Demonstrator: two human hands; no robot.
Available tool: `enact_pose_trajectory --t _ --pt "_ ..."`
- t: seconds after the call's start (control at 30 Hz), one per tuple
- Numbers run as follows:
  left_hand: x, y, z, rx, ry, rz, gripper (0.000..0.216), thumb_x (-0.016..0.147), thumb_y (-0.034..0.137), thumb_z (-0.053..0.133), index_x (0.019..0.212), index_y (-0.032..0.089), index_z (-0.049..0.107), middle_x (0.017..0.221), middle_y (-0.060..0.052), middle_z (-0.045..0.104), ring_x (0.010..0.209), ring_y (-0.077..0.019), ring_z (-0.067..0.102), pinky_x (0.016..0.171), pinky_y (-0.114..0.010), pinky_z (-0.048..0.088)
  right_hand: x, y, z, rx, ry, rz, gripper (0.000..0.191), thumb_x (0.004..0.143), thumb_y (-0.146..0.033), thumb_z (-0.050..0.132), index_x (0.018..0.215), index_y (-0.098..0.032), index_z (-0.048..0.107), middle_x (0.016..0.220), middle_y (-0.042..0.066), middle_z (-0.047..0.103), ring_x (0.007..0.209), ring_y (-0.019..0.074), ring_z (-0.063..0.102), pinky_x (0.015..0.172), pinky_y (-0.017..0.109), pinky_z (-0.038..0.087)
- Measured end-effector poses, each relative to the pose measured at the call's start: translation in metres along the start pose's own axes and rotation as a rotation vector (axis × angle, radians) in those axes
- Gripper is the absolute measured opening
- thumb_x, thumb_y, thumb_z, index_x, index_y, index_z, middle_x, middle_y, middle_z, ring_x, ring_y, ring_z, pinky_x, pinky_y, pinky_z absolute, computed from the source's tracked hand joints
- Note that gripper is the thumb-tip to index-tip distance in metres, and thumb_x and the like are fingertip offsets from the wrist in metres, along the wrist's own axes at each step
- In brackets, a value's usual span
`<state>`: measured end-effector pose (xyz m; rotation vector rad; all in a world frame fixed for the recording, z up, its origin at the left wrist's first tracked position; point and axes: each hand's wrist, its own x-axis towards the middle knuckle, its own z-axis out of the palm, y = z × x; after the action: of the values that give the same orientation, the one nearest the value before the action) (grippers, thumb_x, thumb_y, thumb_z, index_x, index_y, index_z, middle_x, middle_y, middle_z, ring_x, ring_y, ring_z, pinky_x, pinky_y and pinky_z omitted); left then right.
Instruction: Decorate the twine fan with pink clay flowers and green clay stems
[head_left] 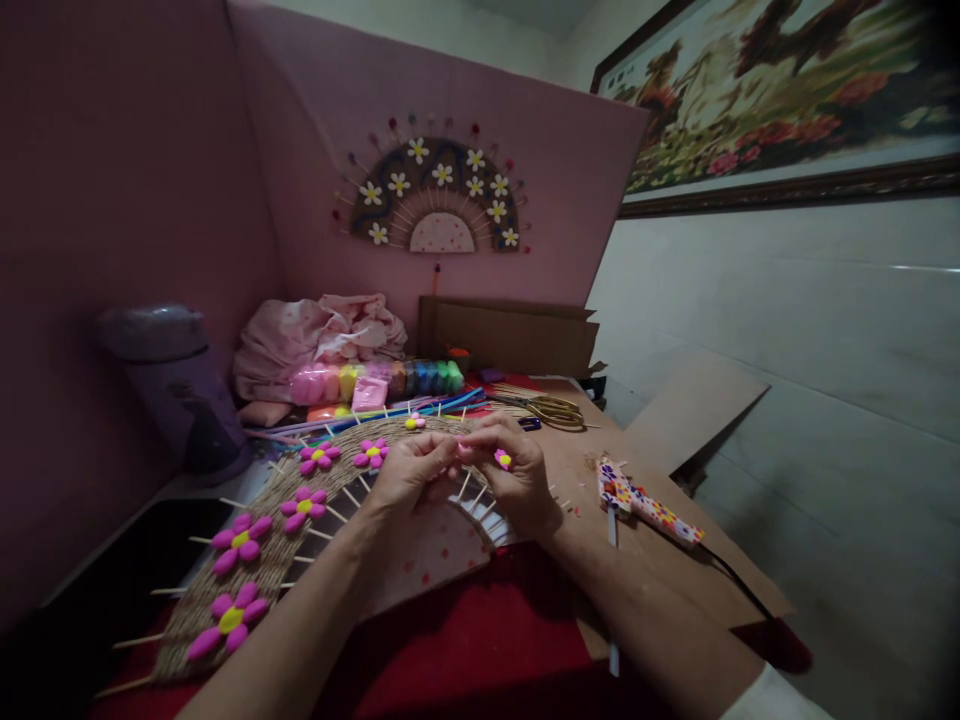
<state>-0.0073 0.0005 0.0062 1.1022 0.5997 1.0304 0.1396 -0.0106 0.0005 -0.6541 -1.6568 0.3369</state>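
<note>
Already, five full pink flowers (240,538) are lining the left side of the fan (424,562) lying before you, while your left hand (412,468) and right hand (519,480) are pinching a small pink piece (461,444) above it, hiding whether its right side is lacking any.

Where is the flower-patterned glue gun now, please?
In the right half of the head view, the glue gun lies on the brown board, to the right of the right hand.

A person's left hand (420,465) and right hand (516,465) pinch a small pink piece (461,444) over a twine-covered fan (274,510) bearing pink flowers (240,538), a patterned glue gun (646,506) lying at right.
</note>
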Motion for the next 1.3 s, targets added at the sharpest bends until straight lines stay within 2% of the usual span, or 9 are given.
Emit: enact_pose_trajectory --t 0.1,0.23,0.4,0.57,0.77,0.87,1.03,1.17,1.3 --pt "0.0001 -0.0014 0.0014 0.014 0.019 0.008 0.045 0.065 0.054 0.07 0.057 0.014 0.053 0.039 0.006 0.04 0.028 -0.0019 0.027 0.03 -0.015 0.016 -0.0004 -0.0003 0.0007 -0.009 0.01 -0.011 0.012 0.08 -0.013 0.063 0.085 -0.023 0.066 0.082 0.001 0.055 0.079 0.0137 0.053 0.068 0.027 0.045" --pt "0.0007 -0.0018 0.0012 0.027 0.048 0.025 0.04 0.058 0.046 0.077 0.058 0.014 0.053 0.04 0.007 0.042 0.028 -0.0015 0.027 0.03 -0.015 0.015 -0.0002 -0.0005 0.0008 -0.015 -0.025 0.002 0.015 0.079 -0.013 0.064 0.091 -0.022 0.065 0.085 0.002 0.056 0.076 0.0135 0.053 0.063 0.026 0.044" --pt "0.0032 -0.0025 -0.0003 0.066 0.075 -0.003 0.05 0.062 0.059 0.068 0.051 0.014 0.05 0.035 0.005 0.038 0.027 -0.0025 0.026 0.03 -0.017 0.014 -0.0007 0.0017 0.0016 -0.006 0.014 -0.017 0.012 0.08 -0.012 0.063 0.085 -0.023 0.065 0.082 0.001 0.055 0.077 0.0133 0.054 0.063 0.025 0.045" --pt "0.004 -0.0028 -0.0008 0.072 0.085 0.023 0.047 0.058 0.054 0.074 0.051 0.015 0.05 0.035 0.007 0.037 0.026 -0.0018 0.025 0.029 -0.016 0.014 -0.0005 0.0011 0.0008 -0.041 -0.023 0.0 0.012 0.079 -0.013 0.064 0.088 -0.021 0.063 0.083 0.002 0.058 0.074 0.0134 0.053 0.061 0.026 0.044" --pt "0.0024 -0.0016 0.0011 0.105 0.138 0.042 0.048 0.06 0.057 0.071 0.052 0.014 0.051 0.035 0.006 0.041 0.026 -0.0017 0.025 0.029 -0.016 0.014 0.0 -0.0004 0.0014 -0.067 -0.022 0.007 0.006 0.08 -0.014 0.062 0.083 -0.019 0.062 0.08 0.002 0.059 0.072 0.0132 0.054 0.062 0.026 0.043" --pt "0.0023 -0.0015 0.0016 0.106 0.157 0.059 0.043 0.057 0.05 0.076 0.054 0.014 0.053 0.037 0.006 0.043 0.027 -0.0015 0.027 0.03 -0.016 0.015 -0.0006 -0.0006 0.0015 -0.087 -0.039 0.028 0.004 0.08 -0.015 0.062 0.081 -0.019 0.062 0.08 0.002 0.06 0.072 0.0136 0.054 0.061 0.026 0.043" --pt "0.0042 -0.0042 0.0002 0.105 0.133 0.077 0.043 0.06 0.052 0.074 0.055 0.014 0.054 0.036 0.006 0.043 0.027 -0.0019 0.027 0.03 -0.017 0.015 -0.001 -0.0017 0.0009 -0.133 -0.037 0.052 0.001 0.081 -0.018 0.061 0.081 -0.019 0.062 0.078 0.002 0.062 0.07 0.014 0.055 0.061 0.026 0.043" --pt "0.0031 -0.0033 0.003 0.113 0.171 0.078 0.043 0.056 0.051 0.076 0.056 0.014 0.055 0.037 0.005 0.046 0.027 -0.0024 0.029 0.03 -0.017 0.016 -0.0008 -0.0021 0.0008 -0.16 -0.054 0.062 0.002 0.081 -0.019 0.061 0.08 -0.019 0.063 0.077 0.002 0.063 0.067 0.0135 0.054 0.061 0.026 0.043" --pt "0.0019 -0.0016 0.0062 0.12 0.178 0.095 0.045 0.056 0.051 0.076 0.053 0.014 0.051 0.036 0.005 0.042 0.029 -0.0025 0.03 0.031 -0.016 0.017 -0.001 -0.0001 0.0021 -0.111 -0.066 0.148 0.006 0.081 -0.023 0.061 0.078 -0.018 0.062 0.075 0.003 0.062 0.066 0.0131 0.054 0.061 0.027 0.045"
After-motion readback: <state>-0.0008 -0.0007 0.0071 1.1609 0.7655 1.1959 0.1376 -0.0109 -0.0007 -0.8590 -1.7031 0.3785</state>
